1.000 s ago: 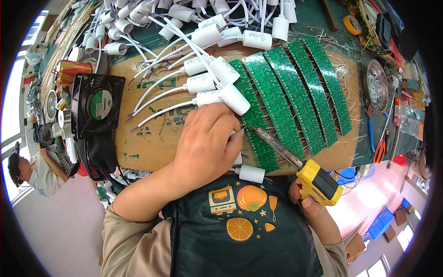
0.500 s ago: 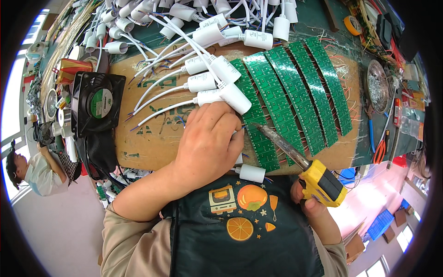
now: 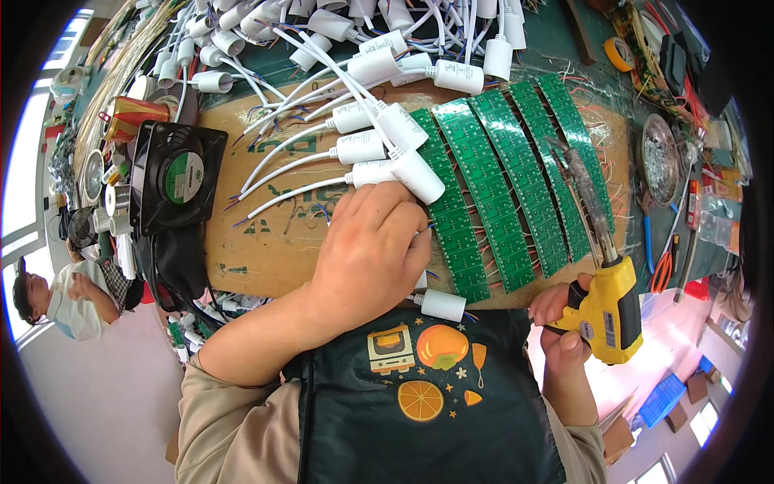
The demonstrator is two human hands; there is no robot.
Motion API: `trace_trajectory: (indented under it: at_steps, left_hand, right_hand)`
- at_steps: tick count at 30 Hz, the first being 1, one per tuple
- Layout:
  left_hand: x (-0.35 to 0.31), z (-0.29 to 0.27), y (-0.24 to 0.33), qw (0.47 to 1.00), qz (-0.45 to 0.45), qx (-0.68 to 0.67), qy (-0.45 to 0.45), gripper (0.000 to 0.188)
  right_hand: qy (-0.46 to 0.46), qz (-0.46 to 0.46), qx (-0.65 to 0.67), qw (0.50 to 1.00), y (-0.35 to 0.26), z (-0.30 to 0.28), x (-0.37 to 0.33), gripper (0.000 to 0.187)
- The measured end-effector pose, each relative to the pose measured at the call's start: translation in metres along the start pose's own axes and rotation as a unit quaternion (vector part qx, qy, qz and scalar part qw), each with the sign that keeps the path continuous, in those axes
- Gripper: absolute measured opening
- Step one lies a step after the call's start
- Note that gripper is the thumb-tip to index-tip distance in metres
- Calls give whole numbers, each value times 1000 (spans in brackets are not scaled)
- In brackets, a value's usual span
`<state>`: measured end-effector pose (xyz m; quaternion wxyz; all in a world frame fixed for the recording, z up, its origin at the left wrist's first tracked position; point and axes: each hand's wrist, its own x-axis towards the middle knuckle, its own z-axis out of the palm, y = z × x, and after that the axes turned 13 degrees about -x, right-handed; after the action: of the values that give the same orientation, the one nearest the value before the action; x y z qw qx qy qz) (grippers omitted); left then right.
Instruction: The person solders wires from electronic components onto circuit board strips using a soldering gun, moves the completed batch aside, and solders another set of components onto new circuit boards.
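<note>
My right hand [image 3: 562, 327] is closed round the yellow grip of a soldering gun [image 3: 610, 310], its long metal tip pointing up over the rightmost strips. Over the cardboard, my left hand [image 3: 371, 246] is closed, with a thin wire [image 3: 428, 227] at its fingertips beside the leftmost green circuit board strip [image 3: 461, 242]. The rest of what it holds is hidden by the hand. White cylindrical housings [image 3: 375, 173] with white cables lie just beyond its knuckles. Below the hand, another white housing [image 3: 443, 305] lies at the board's near edge.
Several green circuit board strips [image 3: 508, 198] with thin wires lie on the cardboard [image 3: 266, 266]. A black fan [image 3: 179, 177] stands at left. White housings [image 3: 459, 77] are heaped at the back. A metal dish [image 3: 660, 159] and pliers [image 3: 663, 270] are at right. Another person [image 3: 76, 298] is far left.
My right hand has swung the soldering gun to the right and tilted it upright, taking its tip away from the leftmost strip. The left hand stays nearly in place.
</note>
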<state>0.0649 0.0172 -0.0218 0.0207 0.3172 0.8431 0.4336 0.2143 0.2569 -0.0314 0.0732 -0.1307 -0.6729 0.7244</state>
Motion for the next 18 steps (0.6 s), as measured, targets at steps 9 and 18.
trace_trajectory:
  at_steps: [9, 18]
  left_hand:
    - [-1, -3, 1, 1000, -11, 4, -15, 25]
    - [-16, -45, 4, 996, -64, 7, -59, 40]
  right_hand:
    - [10, -4, -4, 1000, 10, -6, 1, 80]
    - [-7, -3, 7, 1000, 14, -14, 2, 77]
